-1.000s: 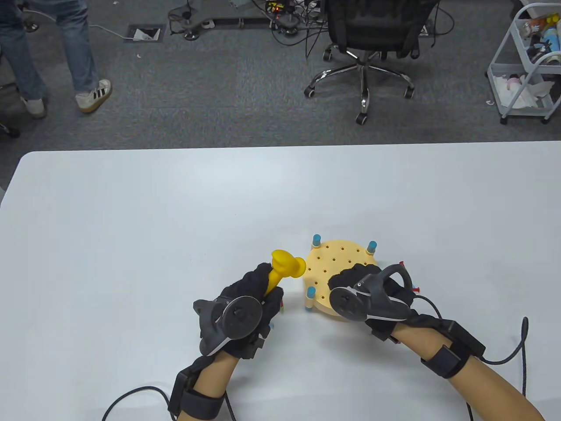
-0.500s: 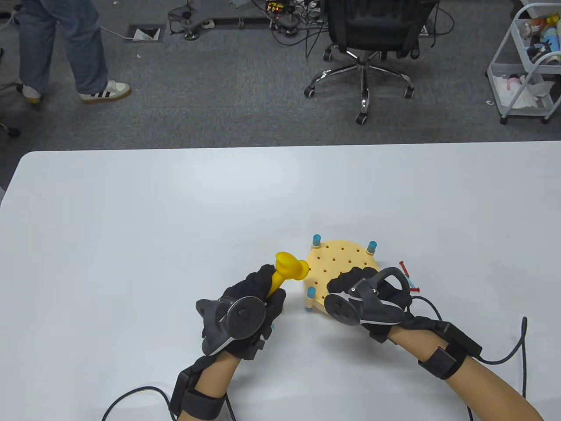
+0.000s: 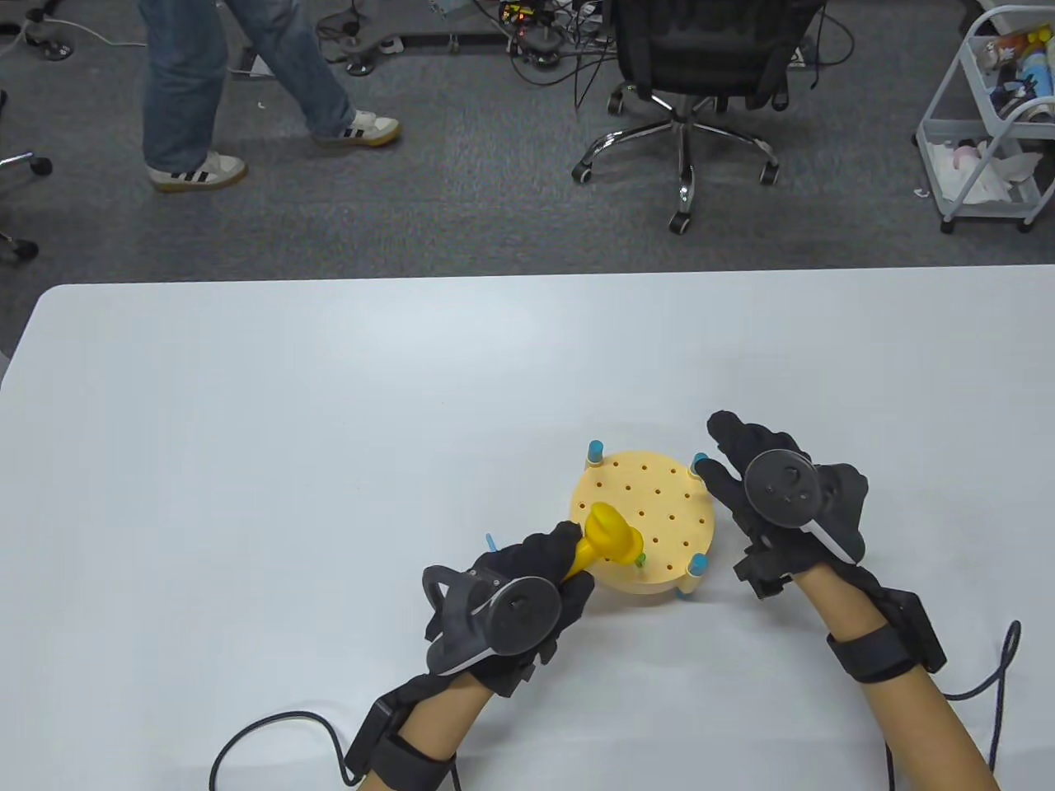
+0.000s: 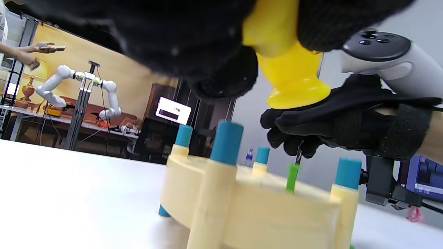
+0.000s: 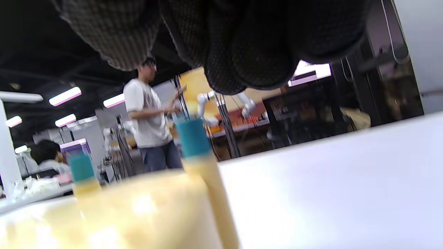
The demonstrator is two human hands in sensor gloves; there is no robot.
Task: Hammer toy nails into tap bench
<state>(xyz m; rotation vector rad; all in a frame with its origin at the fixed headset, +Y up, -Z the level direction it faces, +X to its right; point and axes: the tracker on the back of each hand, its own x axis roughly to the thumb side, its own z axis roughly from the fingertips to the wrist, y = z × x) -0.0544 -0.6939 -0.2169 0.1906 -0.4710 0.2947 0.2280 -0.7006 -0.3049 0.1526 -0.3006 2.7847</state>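
- Spreading white and wide under the work, the tabletop [image 3: 247, 461] is carrying everything, with cables trailing off both forearms at its near edge.
- Nearest the person, the left hand [image 3: 515, 597] is gripping the handle of the yellow toy hammer [image 3: 608, 540], fingers wrapped around it; in the left wrist view the hammer [image 4: 290, 69] is hanging with its flared head pointing down.
- The hammer's head is sitting over the near left part of the tap bench [image 3: 647, 527], a round cream disc dotted with holes and standing on blue-capped pegs.
- Just beside the hammer head, a green toy nail [image 3: 640, 560] is standing upright in a hole near the disc's front edge; the left wrist view is showing that nail [image 4: 292, 177] sticking up out of the top, with the hammer head above and slightly to the side, not touching it.
- A small blue piece [image 3: 491, 541] is lying on the tabletop just left of the left hand.
- The right hand [image 3: 779, 498] is resting at the bench's right side, holding nothing, fingers stretched out flat, their tips at the far right peg.
- Beyond the tabletop, a passer-by in jeans and striped sneakers [image 3: 206, 99] is walking over grey carpet, a black office chair [image 3: 692, 74] is standing mid-floor, and a white cart [image 3: 989, 124] is sitting far right.
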